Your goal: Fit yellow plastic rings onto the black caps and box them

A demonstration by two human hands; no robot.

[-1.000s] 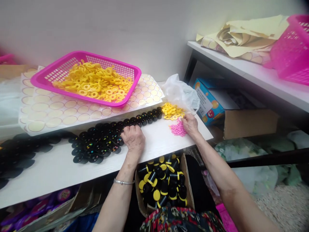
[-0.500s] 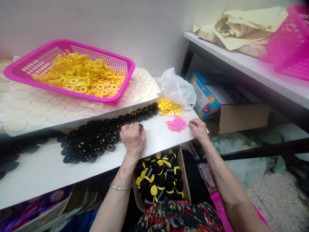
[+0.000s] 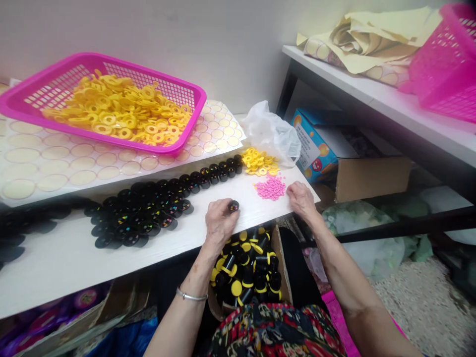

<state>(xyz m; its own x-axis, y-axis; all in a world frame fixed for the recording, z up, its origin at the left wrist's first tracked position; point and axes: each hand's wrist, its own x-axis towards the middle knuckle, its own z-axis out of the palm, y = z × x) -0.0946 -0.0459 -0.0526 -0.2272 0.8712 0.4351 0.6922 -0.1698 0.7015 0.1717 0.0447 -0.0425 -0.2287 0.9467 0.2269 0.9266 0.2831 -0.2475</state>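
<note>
My left hand (image 3: 220, 219) is closed around a small black round container (image 3: 233, 206) with coloured specks at its top, above the front of the white table. Left of it, many like black containers (image 3: 148, 210) stand in rows. My right hand (image 3: 300, 198) rests by the table's right end, fingers pinched together beside a pile of small pink beads (image 3: 270, 188). Whatever those fingertips hold, if anything, is too small to make out. Behind the beads lies a heap of yellow rings (image 3: 260, 162).
A pink basket (image 3: 186, 144) full of yellow rings sits on sheets of round stickers (image 3: 215, 130). Below the table edge, a cardboard box (image 3: 284, 277) holds black tubes with yellow caps. A clear plastic bag (image 3: 273, 131) and a blue carton (image 3: 312, 144) are at the right.
My left hand has drawn away from the black rows, rightward and toward me, with one black container in it. The right hand stays pinched beside the beads. The view has shifted slightly.
</note>
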